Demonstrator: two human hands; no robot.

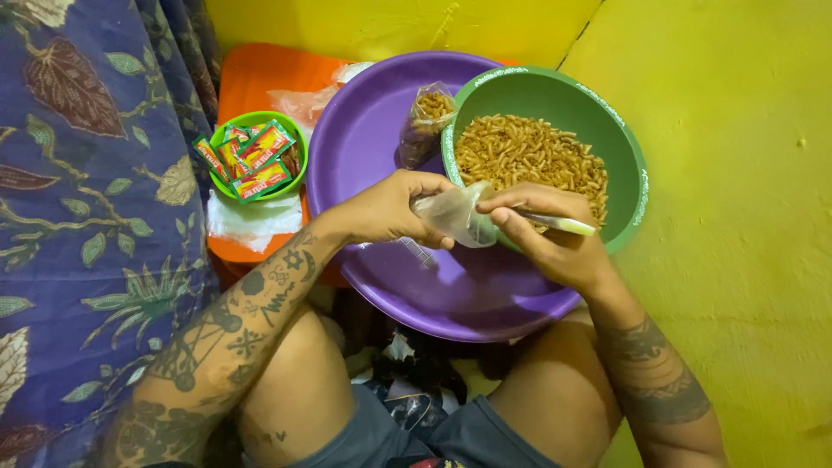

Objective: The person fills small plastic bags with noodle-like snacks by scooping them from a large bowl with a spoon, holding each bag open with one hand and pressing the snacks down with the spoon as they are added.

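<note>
Fingers of both hands pinch a clear bag (458, 214), lying crosswise, mouth rightward.

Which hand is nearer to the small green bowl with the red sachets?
The left hand. It is over the purple basin, just right of the small green bowl. The right hand is farther right, at the rim of the large green bowl.

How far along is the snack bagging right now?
Done: one filled bag lies in the purple basin. In hand: the left hand holds an empty clear bag; the right hand holds a spoon. Left: the green bowl looks nearly full of snacks.
</note>
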